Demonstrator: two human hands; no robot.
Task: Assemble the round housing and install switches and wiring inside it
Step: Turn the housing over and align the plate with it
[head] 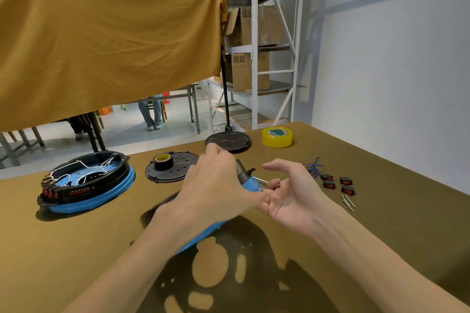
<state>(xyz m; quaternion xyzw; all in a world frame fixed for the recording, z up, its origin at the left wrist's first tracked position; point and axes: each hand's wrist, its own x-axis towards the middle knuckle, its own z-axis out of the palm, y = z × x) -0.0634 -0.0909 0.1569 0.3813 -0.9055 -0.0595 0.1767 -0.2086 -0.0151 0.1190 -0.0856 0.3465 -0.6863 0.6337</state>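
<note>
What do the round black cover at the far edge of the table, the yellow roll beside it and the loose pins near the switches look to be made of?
Round black cover: probably moulded plastic, matte, with raised ribs.
Yellow roll: likely glossy plastic tape; translucent yellow sides catch light.
Loose pins: apparently bare metal, thin with a silvery shine; too small to tell more.

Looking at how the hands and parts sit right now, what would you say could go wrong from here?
The left hand holds the blue housing tilted off the table, so it might slip. The right hand lies palm up with a small screw at its fingertips, which may roll off. The loose switches and pins lie close to the right forearm, which could knock them away.
</note>
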